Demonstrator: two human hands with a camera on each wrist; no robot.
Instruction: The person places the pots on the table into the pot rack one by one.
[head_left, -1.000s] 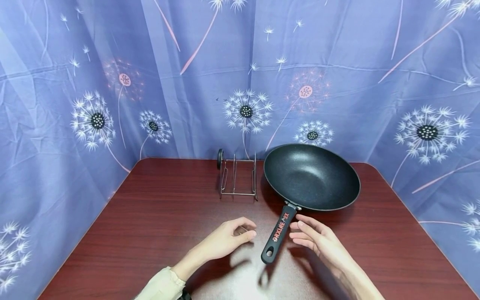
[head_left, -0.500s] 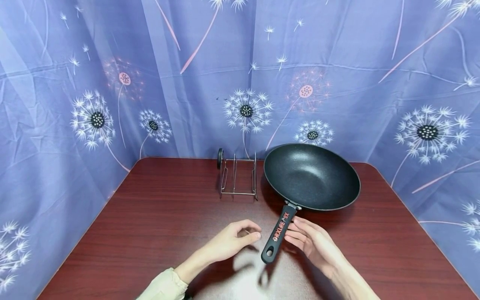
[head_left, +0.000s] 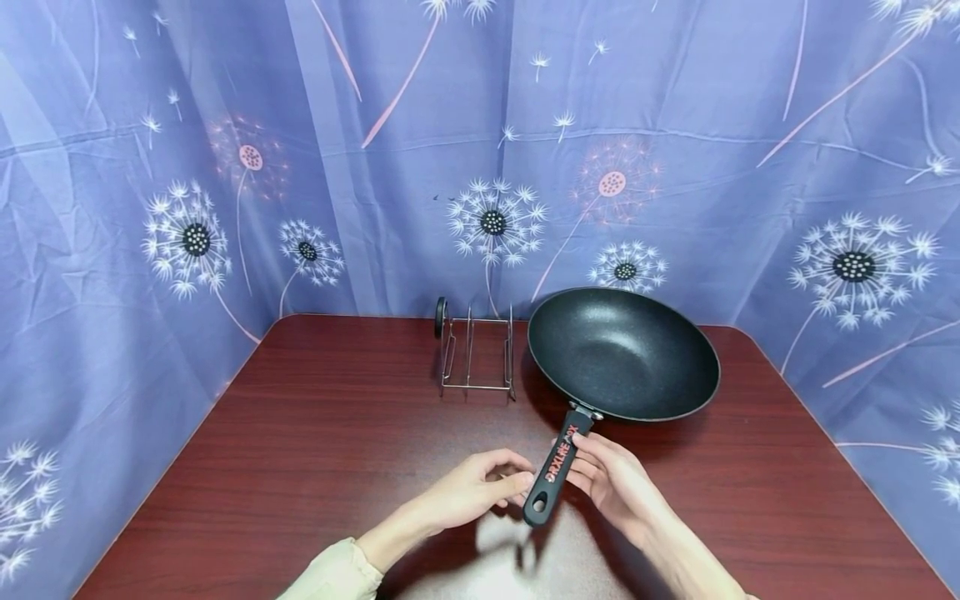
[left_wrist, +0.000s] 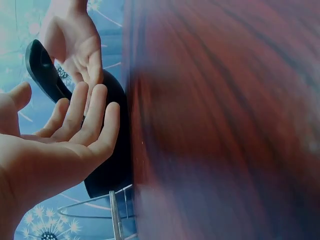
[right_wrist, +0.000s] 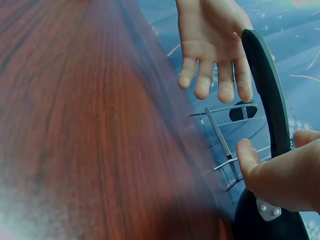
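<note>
Black is the colour of the pan [head_left: 622,354], which is set on the right rear of the reddish-brown table [head_left: 337,433], near the blue curtain [head_left: 390,208]. Its long axis is laid diagonally: the round bowl is turned to the rear right, and the handle [head_left: 555,477] is pointed towards the person and slightly to the left. The handle is raised above the tabletop, where its shadow is cast, and is marked with red lettering [head_left: 564,452] and pierced by a hole near its free end. It is joined to the bowl by a metal bracket [head_left: 586,412].

The handle is held between the thumb and fingers of the right hand [head_left: 626,492], with the thumb laid on top, nearer the bowl. The left hand [head_left: 480,487] is held with fingers spread, just beside the handle's free end; whether it is touched cannot be told.

The bowl is opened upward, its dark inner surface lit by a sheen. To its left, a wire rack [head_left: 477,387] is stood, a black disc [head_left: 440,318] being fixed at its left rear.
</note>
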